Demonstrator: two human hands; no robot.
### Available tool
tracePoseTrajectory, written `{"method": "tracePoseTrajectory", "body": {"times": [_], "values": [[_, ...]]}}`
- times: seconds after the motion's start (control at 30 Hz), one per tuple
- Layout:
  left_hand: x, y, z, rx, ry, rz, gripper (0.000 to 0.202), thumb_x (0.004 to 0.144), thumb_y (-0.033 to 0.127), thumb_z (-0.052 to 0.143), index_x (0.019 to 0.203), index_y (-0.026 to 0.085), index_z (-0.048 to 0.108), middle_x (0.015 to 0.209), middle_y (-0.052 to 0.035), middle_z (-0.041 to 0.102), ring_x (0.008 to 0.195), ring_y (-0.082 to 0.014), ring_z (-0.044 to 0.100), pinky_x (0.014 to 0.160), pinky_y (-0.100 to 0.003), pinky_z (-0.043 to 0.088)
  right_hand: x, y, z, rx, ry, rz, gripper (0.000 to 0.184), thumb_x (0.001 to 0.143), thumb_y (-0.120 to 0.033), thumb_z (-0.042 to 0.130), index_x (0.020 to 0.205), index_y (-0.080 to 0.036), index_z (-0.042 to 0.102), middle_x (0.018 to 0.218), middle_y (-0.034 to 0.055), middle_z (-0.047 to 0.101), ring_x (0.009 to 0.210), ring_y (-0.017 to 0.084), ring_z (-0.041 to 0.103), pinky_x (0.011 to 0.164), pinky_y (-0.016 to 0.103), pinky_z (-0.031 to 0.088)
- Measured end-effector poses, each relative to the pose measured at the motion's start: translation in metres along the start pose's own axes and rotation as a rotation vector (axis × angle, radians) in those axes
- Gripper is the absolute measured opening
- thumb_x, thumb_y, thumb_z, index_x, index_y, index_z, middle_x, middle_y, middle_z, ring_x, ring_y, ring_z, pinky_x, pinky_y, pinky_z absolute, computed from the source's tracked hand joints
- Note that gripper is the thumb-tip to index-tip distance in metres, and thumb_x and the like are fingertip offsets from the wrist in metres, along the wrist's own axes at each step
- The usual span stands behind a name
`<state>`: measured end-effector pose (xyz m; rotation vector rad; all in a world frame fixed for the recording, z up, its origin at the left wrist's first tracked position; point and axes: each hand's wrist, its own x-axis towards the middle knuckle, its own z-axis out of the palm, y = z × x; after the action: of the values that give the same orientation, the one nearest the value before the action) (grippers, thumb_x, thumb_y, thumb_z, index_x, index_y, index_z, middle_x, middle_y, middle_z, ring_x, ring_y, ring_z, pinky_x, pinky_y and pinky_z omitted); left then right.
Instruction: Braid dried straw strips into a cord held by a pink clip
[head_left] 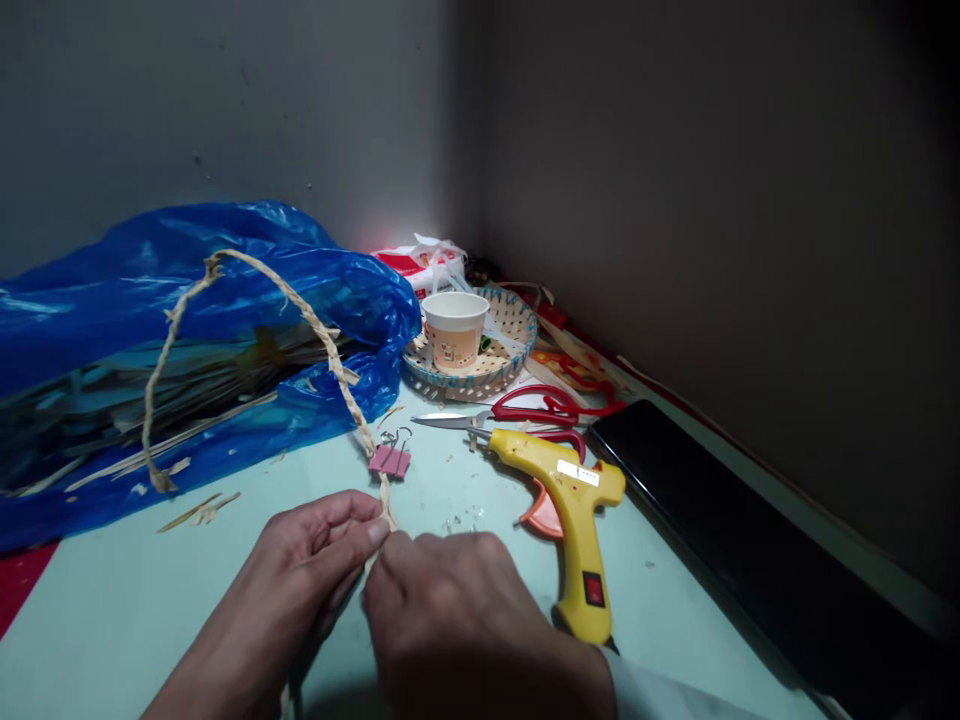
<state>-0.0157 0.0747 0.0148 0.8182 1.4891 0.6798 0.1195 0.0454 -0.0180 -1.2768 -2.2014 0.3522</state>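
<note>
A pale plaited straw cord (319, 325) arches over the blue bag and runs down to a pink binder clip (390, 461), which grips it on the table. Just below the clip, my left hand (315, 560) pinches the cord between thumb and fingers. Close against it on the right, my right hand (450, 600) is curled with its knuckles up, its fingertips hidden at the cord's near end. Loose strands pass down beneath both hands, mostly out of sight.
Right of my hands lie a yellow glue gun (577, 530) and red-handled scissors (536, 405). Behind stands a paper cup (455, 335) in a woven basket (517, 330). A blue plastic bag (187, 240) of dried straw fills the left; a long black object (735, 550) lies right.
</note>
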Motion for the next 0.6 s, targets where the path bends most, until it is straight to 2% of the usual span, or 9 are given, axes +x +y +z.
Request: {"method": "tracePoseTrajectory", "body": {"times": [0.07,0.17,0.23,0.3,0.37,0.5,0.6], "values": [[0.000,0.000,-0.001,-0.011,0.002,0.008,0.021,0.060,0.028,0.078,0.073,0.019,0.065,0.054,0.0062,0.052,0.049,-0.0097,0.050,0.044,-0.016,0.035,0.012,0.005,-0.017,0.043,-0.052,0.006,0.021,0.088,-0.031,0.054,0.074,-0.019,0.065,0.067,0.0026,0.063,0.057,0.015,0.053,0.052,0.028,0.031],[-0.001,0.002,-0.001,-0.011,0.011,0.006,0.019,0.062,0.026,0.076,0.077,0.020,0.067,0.044,0.0102,0.038,0.045,-0.0097,0.046,0.041,-0.015,0.031,0.026,0.011,-0.039,0.183,-0.105,0.232,0.021,0.093,-0.027,0.047,0.091,-0.017,0.066,0.086,0.0055,0.066,0.079,0.018,0.058,0.066,0.029,0.038],[-0.001,0.002,0.000,-0.008,0.015,0.019,0.020,0.062,0.026,0.075,0.080,0.020,0.069,0.042,0.0116,0.032,0.042,-0.0085,0.040,0.039,-0.015,0.027,0.030,0.014,-0.044,0.304,-0.168,0.313,0.023,0.094,-0.025,0.044,0.092,-0.016,0.065,0.087,0.0067,0.066,0.084,0.018,0.058,0.070,0.029,0.038],[-0.001,0.002,0.001,-0.003,0.018,0.041,0.018,0.062,0.026,0.075,0.077,0.019,0.069,0.042,0.0115,0.033,0.041,-0.0077,0.036,0.039,-0.015,0.025,0.030,0.016,-0.044,0.436,-0.270,0.342,0.026,0.096,-0.026,0.040,0.089,-0.016,0.063,0.078,0.0056,0.065,0.080,0.018,0.058,0.068,0.028,0.038],[0.001,-0.001,0.001,0.002,0.025,0.051,0.016,0.062,0.028,0.076,0.073,0.019,0.068,0.043,0.0107,0.035,0.042,-0.0079,0.036,0.039,-0.016,0.025,0.029,0.017,-0.039,0.503,-0.320,0.366,0.028,0.097,-0.027,0.037,0.088,-0.016,0.061,0.074,0.0052,0.064,0.078,0.017,0.058,0.068,0.028,0.038],[0.004,-0.009,0.000,0.037,0.025,0.081,0.017,0.064,0.030,0.075,0.077,0.021,0.068,0.050,0.0084,0.046,0.046,-0.0086,0.036,0.044,-0.018,0.028,0.029,0.018,-0.032,0.474,-0.280,0.393,0.025,0.096,-0.029,0.038,0.089,-0.016,0.058,0.089,0.0081,0.065,0.087,0.020,0.057,0.072,0.031,0.037],[0.004,-0.013,0.001,0.109,0.023,0.158,0.016,0.068,0.034,0.073,0.071,0.020,0.065,0.053,0.0072,0.045,0.051,-0.0103,0.037,0.047,-0.018,0.030,0.032,0.017,-0.034,0.453,-0.295,0.414,0.023,0.094,-0.027,0.039,0.087,-0.017,0.059,0.089,0.0077,0.065,0.090,0.021,0.056,0.072,0.031,0.036]]}}
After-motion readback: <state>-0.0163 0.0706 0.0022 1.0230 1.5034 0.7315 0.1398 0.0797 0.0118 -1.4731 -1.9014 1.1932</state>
